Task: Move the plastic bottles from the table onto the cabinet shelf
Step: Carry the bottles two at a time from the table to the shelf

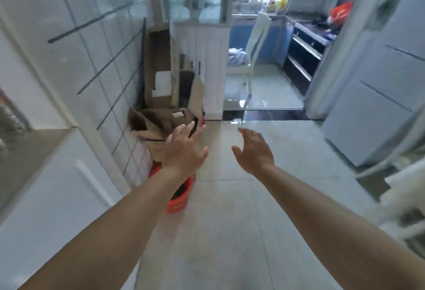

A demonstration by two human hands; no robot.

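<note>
Both my arms reach forward over a tiled floor. My left hand (185, 149) is open with fingers spread and holds nothing. My right hand (254, 150) is also open and empty, a little to the right of it. No plastic bottle shows clearly in this blurred view. A white cabinet (57, 174) with a dark counter ledge (30, 149) runs along the left side. A white chair or table edge (404, 181) shows at the far right.
Cardboard boxes (161, 119) are stacked against the left wall ahead, with an orange-red bucket (181, 197) on the floor below my left hand. Beyond a doorway stand a white chair (250, 59) and a kitchen counter (308, 34). A grey fridge-like unit (372, 96) stands at right.
</note>
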